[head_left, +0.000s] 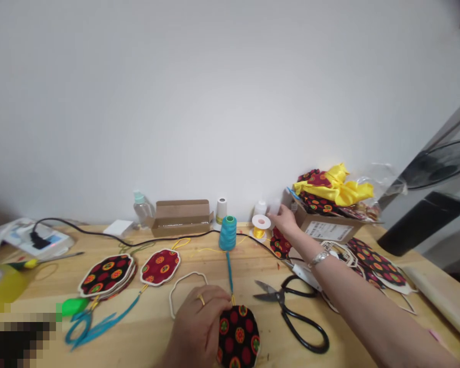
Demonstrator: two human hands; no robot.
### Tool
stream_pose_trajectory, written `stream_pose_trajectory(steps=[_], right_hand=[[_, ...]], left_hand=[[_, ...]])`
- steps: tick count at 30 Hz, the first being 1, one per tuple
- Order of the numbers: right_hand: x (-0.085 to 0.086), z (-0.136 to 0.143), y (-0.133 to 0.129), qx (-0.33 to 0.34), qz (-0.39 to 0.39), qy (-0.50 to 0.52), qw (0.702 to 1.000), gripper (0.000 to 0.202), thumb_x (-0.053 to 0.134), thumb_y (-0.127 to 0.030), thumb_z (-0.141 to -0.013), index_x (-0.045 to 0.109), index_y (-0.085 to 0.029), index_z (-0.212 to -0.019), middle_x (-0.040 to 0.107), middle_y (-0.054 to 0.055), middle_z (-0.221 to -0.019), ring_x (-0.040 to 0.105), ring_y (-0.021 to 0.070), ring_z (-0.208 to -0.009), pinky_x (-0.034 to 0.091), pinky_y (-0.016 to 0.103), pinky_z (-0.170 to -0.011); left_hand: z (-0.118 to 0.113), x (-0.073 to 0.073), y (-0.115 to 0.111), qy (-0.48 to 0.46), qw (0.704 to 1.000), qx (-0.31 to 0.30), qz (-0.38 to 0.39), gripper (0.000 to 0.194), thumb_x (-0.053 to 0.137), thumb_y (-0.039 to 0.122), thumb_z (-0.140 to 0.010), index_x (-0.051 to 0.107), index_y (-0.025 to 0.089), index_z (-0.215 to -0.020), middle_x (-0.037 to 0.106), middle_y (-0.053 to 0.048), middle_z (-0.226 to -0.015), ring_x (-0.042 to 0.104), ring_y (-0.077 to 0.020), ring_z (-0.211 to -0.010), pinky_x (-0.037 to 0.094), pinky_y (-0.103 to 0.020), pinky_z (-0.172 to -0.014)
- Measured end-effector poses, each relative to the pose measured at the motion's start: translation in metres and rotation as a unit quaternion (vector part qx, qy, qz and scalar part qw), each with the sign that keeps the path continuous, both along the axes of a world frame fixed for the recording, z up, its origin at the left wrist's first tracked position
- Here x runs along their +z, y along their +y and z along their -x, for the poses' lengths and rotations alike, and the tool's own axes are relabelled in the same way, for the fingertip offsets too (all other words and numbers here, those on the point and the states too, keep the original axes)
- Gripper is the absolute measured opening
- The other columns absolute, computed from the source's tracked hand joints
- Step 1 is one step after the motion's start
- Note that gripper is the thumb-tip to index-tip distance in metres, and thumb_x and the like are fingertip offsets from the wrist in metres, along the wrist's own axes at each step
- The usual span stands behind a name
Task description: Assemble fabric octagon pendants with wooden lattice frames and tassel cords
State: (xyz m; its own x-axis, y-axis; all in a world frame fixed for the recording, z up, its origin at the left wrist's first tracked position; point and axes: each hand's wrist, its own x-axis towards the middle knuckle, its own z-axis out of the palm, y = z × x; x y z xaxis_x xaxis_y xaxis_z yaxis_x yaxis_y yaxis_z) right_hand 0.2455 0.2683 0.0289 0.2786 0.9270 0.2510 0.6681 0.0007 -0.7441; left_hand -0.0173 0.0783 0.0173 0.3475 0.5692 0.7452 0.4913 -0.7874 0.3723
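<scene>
My left hand (pixel 201 319), with a ring on it, is closed on the left edge of a black floral fabric pendant (pixel 239 335) with a scalloped pale rim. A yellow loop and teal thread run from the pendant's top to a teal thread cone (pixel 227 234). At the back, my right hand (pixel 285 221) reaches past a spool of yellow cord (pixel 259 230). Its fingers are bent at a blurred whitish translucent thing (pixel 275 205) beside a small white bottle (pixel 260 206); the grip is partly hidden. Black-handled scissors (pixel 280 297) lie with blades apart between my arms.
Stacked pendants (pixel 108 276) and a red pendant (pixel 160 267) with teal tassels lie left. An open cardboard box (pixel 182 217) stands by the wall. A fabric-filled carton (pixel 329 230) stands right. A black cable (pixel 157 239) crosses the table. A wavy pale frame (pixel 187 276) lies near my left hand.
</scene>
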Motion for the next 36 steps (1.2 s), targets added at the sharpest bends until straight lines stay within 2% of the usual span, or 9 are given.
stream_pose_trajectory(steps=[8, 12, 16, 19, 23, 26, 29, 32, 36], right_hand=[[0.022, 0.002, -0.023, -0.009, -0.025, -0.038, 0.999, 0.022, 0.058, -0.029, -0.086, 0.062, -0.013, -0.101, 0.066, 0.009, -0.099, 0.062, 0.0220, -0.090, 0.051, 0.039, -0.081], [0.057, 0.016, -0.086, 0.029, -0.140, -0.063, 0.988, 0.027, 0.054, -0.026, -0.084, 0.060, -0.018, -0.109, 0.062, 0.011, -0.118, 0.053, 0.0277, -0.113, 0.040, 0.043, -0.098], [0.073, 0.041, -0.158, 0.200, -0.178, -0.052, 0.962, 0.020, 0.058, -0.034, -0.084, 0.062, -0.023, -0.101, 0.068, 0.006, -0.103, 0.063, 0.0230, -0.091, 0.050, 0.037, -0.082], [0.063, 0.059, -0.193, 0.317, -0.096, 0.005, 0.943, 0.013, 0.059, -0.033, -0.085, 0.063, -0.026, -0.095, 0.068, 0.001, -0.090, 0.065, 0.0191, -0.082, 0.053, 0.029, -0.068], [0.042, 0.063, -0.203, 0.375, -0.115, -0.014, 0.920, 0.013, 0.056, -0.031, -0.087, 0.062, -0.026, -0.098, 0.067, 0.001, -0.089, 0.064, 0.0177, -0.081, 0.054, 0.027, -0.069], [0.031, 0.053, -0.194, 0.292, -0.222, -0.116, 0.923, 0.039, 0.048, -0.023, -0.090, 0.047, -0.027, -0.129, 0.064, 0.007, -0.102, 0.062, 0.0186, -0.080, 0.054, 0.031, -0.068], [0.023, 0.042, -0.186, 0.214, -0.345, -0.234, 0.884, 0.060, 0.056, -0.013, -0.084, 0.040, -0.038, -0.136, 0.059, 0.006, -0.107, 0.058, 0.0195, -0.081, 0.052, 0.034, -0.066], [0.017, 0.038, -0.185, 0.281, -0.390, -0.329, 0.813, 0.057, 0.059, -0.008, -0.080, 0.053, -0.047, -0.121, 0.058, 0.000, -0.098, 0.056, 0.0162, -0.077, 0.048, 0.031, -0.062], [0.012, 0.037, -0.190, 0.343, -0.419, -0.381, 0.749, 0.031, 0.057, -0.013, -0.082, 0.065, -0.030, -0.107, 0.058, 0.003, -0.091, 0.055, 0.0173, -0.079, 0.048, 0.033, -0.063]], left_hand=[[-0.002, -0.005, 0.000, -0.039, 0.999, 0.005, 0.020, 0.026, 0.043, 0.001, -0.080, 0.061, 0.019, -0.086, 0.067, -0.004, -0.081, 0.063, -0.0154, -0.080, 0.053, -0.028, -0.072], [-0.005, -0.002, -0.008, -0.070, 0.994, 0.017, 0.083, 0.029, 0.041, 0.003, -0.082, 0.062, 0.019, -0.094, 0.069, -0.008, -0.090, 0.064, -0.0175, -0.087, 0.054, -0.032, -0.077], [-0.011, 0.010, -0.021, -0.081, 0.966, 0.006, 0.247, 0.052, 0.061, 0.024, -0.081, 0.047, 0.017, -0.130, 0.063, -0.013, -0.116, 0.061, -0.0224, -0.100, 0.053, -0.037, -0.082], [-0.017, 0.017, -0.026, -0.104, 0.925, -0.082, 0.356, 0.070, 0.074, 0.034, -0.070, 0.046, 0.018, -0.132, 0.064, -0.011, -0.111, 0.061, -0.0220, -0.093, 0.051, -0.033, -0.077], [-0.022, 0.021, -0.026, -0.108, 0.864, -0.124, 0.476, 0.029, 0.068, 0.029, -0.075, 0.065, 0.015, -0.100, 0.059, 0.000, -0.071, 0.052, -0.0110, -0.061, 0.041, -0.022, -0.055], [-0.022, 0.021, -0.025, -0.158, 0.825, -0.131, 0.527, 0.024, 0.068, 0.030, -0.074, 0.065, 0.012, -0.091, 0.060, -0.003, -0.074, 0.053, -0.0115, -0.063, 0.042, -0.023, -0.056], [-0.023, 0.020, -0.026, -0.202, 0.791, -0.150, 0.557, 0.026, 0.068, 0.033, -0.074, 0.063, 0.011, -0.088, 0.061, -0.004, -0.075, 0.054, -0.0126, -0.065, 0.043, -0.025, -0.059], [-0.023, 0.017, -0.028, -0.192, 0.792, -0.151, 0.560, 0.026, 0.068, 0.035, -0.075, 0.063, 0.012, -0.087, 0.058, -0.002, -0.071, 0.049, -0.0104, -0.061, 0.041, -0.023, -0.056], [-0.019, 0.014, -0.030, -0.137, 0.819, -0.193, 0.523, 0.038, 0.070, 0.047, -0.072, 0.065, 0.013, -0.087, 0.058, -0.002, -0.069, 0.049, -0.0106, -0.059, 0.039, -0.022, -0.053]])
